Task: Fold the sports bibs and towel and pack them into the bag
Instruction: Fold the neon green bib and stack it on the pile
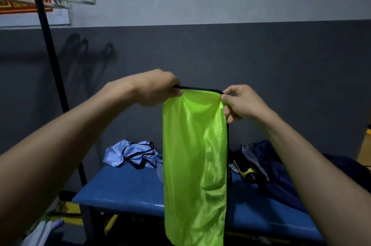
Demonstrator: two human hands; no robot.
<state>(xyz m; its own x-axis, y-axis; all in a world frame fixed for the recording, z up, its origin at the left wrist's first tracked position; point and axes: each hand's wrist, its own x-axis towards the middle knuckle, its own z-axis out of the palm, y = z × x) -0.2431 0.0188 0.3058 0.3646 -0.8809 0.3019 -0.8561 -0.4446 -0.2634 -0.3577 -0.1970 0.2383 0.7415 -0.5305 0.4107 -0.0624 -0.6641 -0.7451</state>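
While my left hand [158, 89] and right hand [239, 103] pinch the green bib's [194, 155] top corners above the bench [124, 187], its slick mesh could slip free.

Glossy, fine-mesh cloth of the green bib [193, 155], shiny pale-blue cloth bib [130, 155], smooth matt blue bench top [124, 189]

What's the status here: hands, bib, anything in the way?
Left hand and right hand pinch green bib by its top edge, hanging above bench. Blue bib unfolded. Nothing blocking.
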